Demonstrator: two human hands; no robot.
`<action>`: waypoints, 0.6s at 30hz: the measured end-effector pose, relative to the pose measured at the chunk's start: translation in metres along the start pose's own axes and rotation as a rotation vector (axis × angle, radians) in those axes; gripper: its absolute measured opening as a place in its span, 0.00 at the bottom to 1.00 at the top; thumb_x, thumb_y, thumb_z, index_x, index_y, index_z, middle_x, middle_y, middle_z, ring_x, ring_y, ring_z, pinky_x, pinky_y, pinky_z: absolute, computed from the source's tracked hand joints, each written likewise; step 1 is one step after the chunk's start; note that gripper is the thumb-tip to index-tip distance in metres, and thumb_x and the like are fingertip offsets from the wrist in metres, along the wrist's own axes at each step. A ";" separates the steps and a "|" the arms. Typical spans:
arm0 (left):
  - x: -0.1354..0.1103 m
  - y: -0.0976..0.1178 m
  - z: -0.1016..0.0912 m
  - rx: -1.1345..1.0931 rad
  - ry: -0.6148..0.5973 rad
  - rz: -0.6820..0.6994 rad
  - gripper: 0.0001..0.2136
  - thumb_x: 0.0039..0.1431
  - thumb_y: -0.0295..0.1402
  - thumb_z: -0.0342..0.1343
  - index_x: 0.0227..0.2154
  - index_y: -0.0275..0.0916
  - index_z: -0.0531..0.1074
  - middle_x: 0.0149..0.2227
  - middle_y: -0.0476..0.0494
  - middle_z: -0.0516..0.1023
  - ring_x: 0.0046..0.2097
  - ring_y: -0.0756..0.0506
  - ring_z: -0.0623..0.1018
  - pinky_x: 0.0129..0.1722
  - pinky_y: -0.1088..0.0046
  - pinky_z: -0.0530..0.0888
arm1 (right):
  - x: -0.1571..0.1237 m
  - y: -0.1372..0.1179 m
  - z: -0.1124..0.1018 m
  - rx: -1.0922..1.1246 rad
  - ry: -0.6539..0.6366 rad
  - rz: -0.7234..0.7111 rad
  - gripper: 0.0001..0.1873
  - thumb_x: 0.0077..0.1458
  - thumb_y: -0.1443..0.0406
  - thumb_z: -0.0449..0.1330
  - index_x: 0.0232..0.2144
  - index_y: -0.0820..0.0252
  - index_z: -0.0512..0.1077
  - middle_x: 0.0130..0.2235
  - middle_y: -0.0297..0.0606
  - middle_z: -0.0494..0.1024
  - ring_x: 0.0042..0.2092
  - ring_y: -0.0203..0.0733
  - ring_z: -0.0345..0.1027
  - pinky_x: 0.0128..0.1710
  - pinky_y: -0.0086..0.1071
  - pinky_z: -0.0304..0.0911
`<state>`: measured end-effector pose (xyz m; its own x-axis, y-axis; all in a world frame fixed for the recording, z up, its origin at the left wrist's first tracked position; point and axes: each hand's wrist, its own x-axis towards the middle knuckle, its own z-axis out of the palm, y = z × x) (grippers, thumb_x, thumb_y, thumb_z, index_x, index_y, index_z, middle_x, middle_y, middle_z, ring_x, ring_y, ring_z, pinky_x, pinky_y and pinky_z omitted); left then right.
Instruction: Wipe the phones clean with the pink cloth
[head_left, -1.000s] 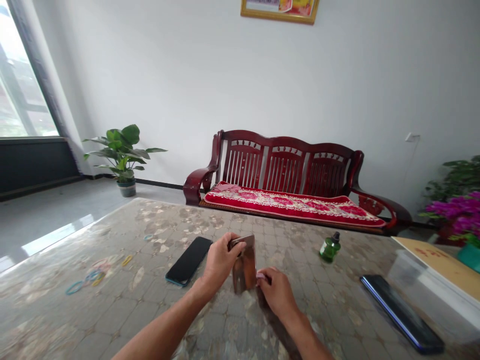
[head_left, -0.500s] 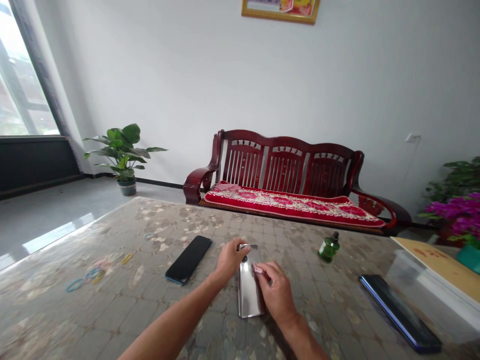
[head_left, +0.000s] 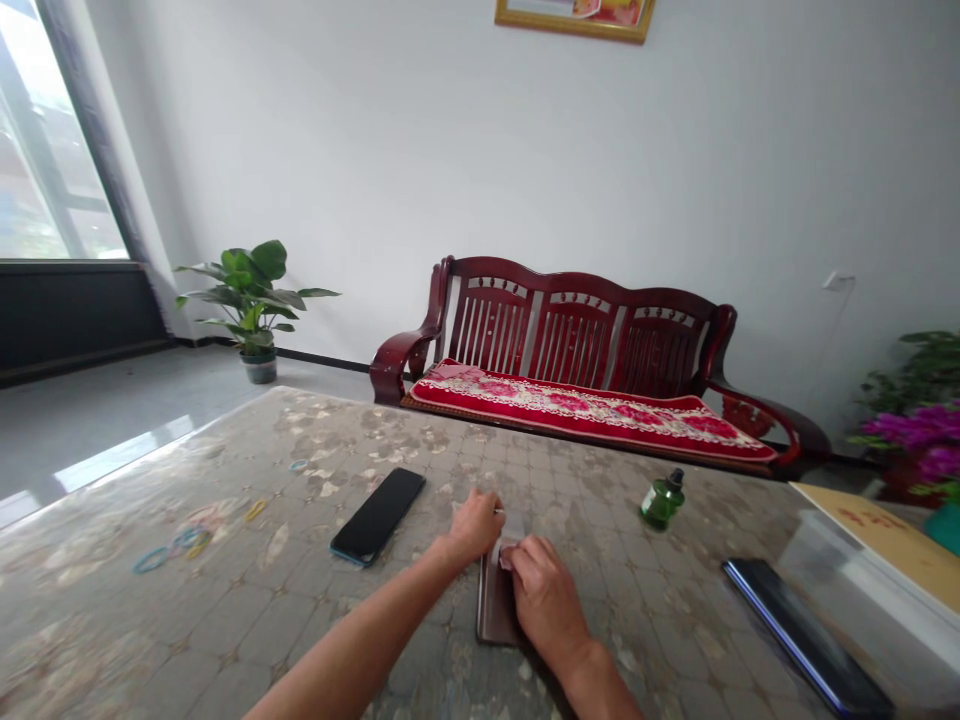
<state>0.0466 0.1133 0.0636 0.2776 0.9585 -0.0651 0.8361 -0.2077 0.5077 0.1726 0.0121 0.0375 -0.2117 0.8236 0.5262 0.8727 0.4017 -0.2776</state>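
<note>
A phone (head_left: 495, 606) with a shiny, brownish back lies in front of me on the table, its lower end toward me. At its upper end my left hand (head_left: 475, 524) is closed, fingers curled around the top edge. My right hand (head_left: 547, 592) pinches a small crumpled pale-pink piece, like cloth or tissue (head_left: 507, 556), against the phone's back. Both hands hide much of the phone's upper half. To the left of my hands lies a black phone (head_left: 379, 515), screen up.
On the patterned table (head_left: 360, 650) stand a green bottle (head_left: 661, 500) and, at right, a dark phone (head_left: 806, 635) beside a clear box (head_left: 840, 570). Coloured rubber bands (head_left: 184, 540) lie at left. A wooden bench (head_left: 570, 330) and a potted plant (head_left: 255, 300) stand beyond.
The right hand has moved slightly down and left over the phone's back with the pink piece. My left hand's fingers have curled in more. The phone's back looks darker as its reflection changed.
</note>
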 end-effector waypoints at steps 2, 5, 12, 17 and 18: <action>-0.002 0.003 0.000 0.036 -0.008 -0.007 0.12 0.60 0.28 0.51 0.44 0.39 0.76 0.48 0.38 0.75 0.48 0.42 0.78 0.48 0.69 0.71 | -0.001 -0.002 0.001 -0.010 0.005 0.001 0.13 0.60 0.75 0.52 0.33 0.56 0.73 0.34 0.36 0.73 0.40 0.42 0.67 0.41 0.32 0.63; -0.003 0.005 0.001 0.080 -0.009 -0.007 0.14 0.60 0.28 0.50 0.46 0.39 0.75 0.50 0.36 0.74 0.48 0.42 0.78 0.48 0.67 0.71 | -0.002 -0.004 0.002 -0.013 0.008 0.005 0.13 0.60 0.75 0.52 0.33 0.56 0.73 0.34 0.37 0.73 0.40 0.42 0.67 0.41 0.32 0.63; -0.007 0.010 0.005 0.172 0.000 0.055 0.14 0.62 0.27 0.48 0.47 0.36 0.74 0.49 0.34 0.74 0.51 0.40 0.75 0.52 0.65 0.68 | -0.002 -0.007 0.000 -0.018 -0.001 -0.007 0.13 0.60 0.75 0.51 0.33 0.56 0.73 0.34 0.37 0.74 0.39 0.42 0.67 0.39 0.33 0.62; -0.010 0.018 0.008 0.215 -0.014 0.130 0.11 0.59 0.24 0.50 0.41 0.35 0.75 0.46 0.32 0.76 0.53 0.37 0.72 0.55 0.62 0.65 | -0.003 -0.009 -0.001 -0.059 0.002 0.000 0.13 0.59 0.75 0.52 0.31 0.55 0.73 0.33 0.37 0.73 0.38 0.43 0.67 0.39 0.33 0.62; -0.010 0.018 0.008 0.215 -0.014 0.135 0.11 0.59 0.24 0.50 0.41 0.35 0.75 0.46 0.33 0.76 0.53 0.37 0.72 0.55 0.62 0.65 | -0.003 -0.010 -0.001 -0.063 0.002 0.001 0.13 0.59 0.75 0.52 0.31 0.55 0.73 0.33 0.37 0.73 0.38 0.43 0.67 0.39 0.33 0.61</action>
<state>0.0627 0.0980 0.0670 0.3990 0.9167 -0.0221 0.8721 -0.3719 0.3182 0.1650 0.0056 0.0395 -0.2103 0.8232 0.5273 0.8990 0.3748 -0.2265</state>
